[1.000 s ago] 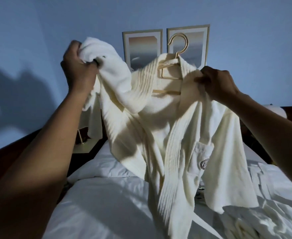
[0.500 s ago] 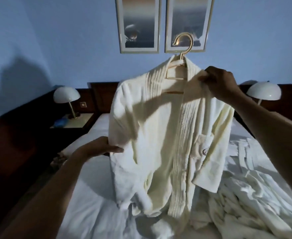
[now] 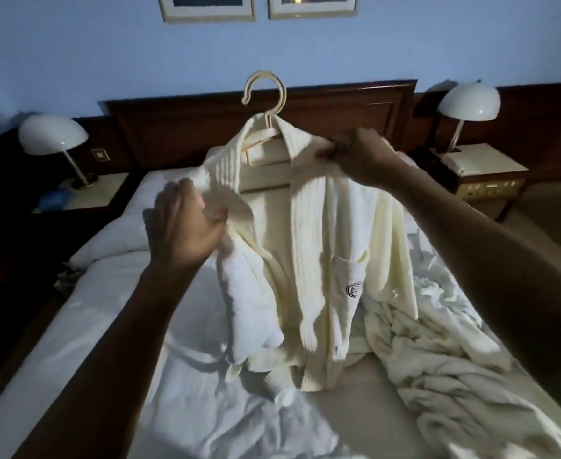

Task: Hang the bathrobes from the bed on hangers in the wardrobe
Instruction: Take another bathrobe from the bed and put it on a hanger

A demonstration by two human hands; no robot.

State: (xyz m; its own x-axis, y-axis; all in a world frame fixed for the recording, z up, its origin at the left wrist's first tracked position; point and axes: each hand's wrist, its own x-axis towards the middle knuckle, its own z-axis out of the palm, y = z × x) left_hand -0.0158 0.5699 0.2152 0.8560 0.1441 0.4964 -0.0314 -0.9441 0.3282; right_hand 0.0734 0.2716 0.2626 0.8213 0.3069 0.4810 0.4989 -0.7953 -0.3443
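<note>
A cream bathrobe (image 3: 318,246) with a ribbed collar and a dark crest on its chest pocket hangs on a pale hanger (image 3: 265,104), held up over the bed (image 3: 113,326). My right hand (image 3: 358,157) pinches the robe's right shoulder by the collar. My left hand (image 3: 183,226) grips the left shoulder and sleeve fabric lower down. The hanger's hook stands free above the collar. The robe's hem rests crumpled on the mattress. A second cream bathrobe (image 3: 454,359) lies rumpled on the bed at the right.
A dark wooden headboard (image 3: 179,127) runs behind the bed. Bedside tables with white dome lamps (image 3: 52,135) (image 3: 469,101) stand on both sides. A white pillow (image 3: 107,240) lies at the left. Two framed pictures (image 3: 206,8) hang on the blue wall.
The view has tilted down and the robe has come lower. My left hand rose from the sleeve's lower edge and took hold of the left shoulder. My right hand kept its grip.
</note>
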